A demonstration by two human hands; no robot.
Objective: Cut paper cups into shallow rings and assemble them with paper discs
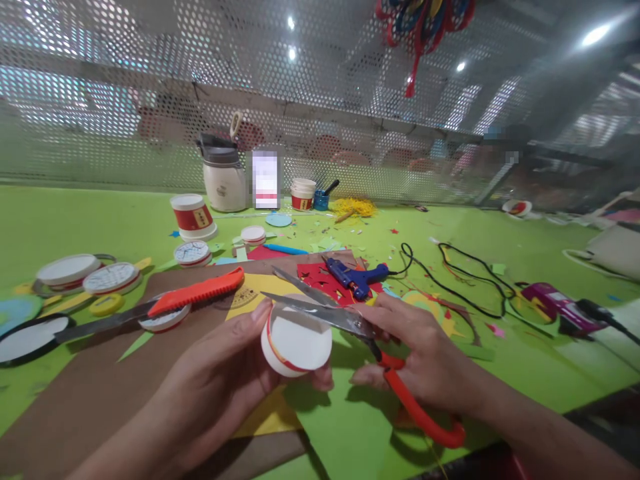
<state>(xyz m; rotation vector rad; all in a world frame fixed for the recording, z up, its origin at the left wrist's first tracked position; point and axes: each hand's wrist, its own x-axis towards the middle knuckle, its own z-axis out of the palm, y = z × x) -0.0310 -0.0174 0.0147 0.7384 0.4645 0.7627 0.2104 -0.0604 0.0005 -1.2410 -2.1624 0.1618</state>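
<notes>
I see the white paper cup point(296, 343) held low over the worktop's point(500, 253) near edge, its base facing me, a red band round its rim. My left hand point(220, 373) comes in from below, fingers curled shut about the cup's side, thumb on top. My right hand point(425, 353) grips the red-handled scissors point(350, 327), whose open blades straddle the cup's upper edge. Beneath lie brown and yellow card point(265, 413). Further in sits a blue glue gun point(357, 275); an orange-handled knife point(197, 292) lies left. A perforated metal screen point(150, 100) closes the far edge.
</notes>
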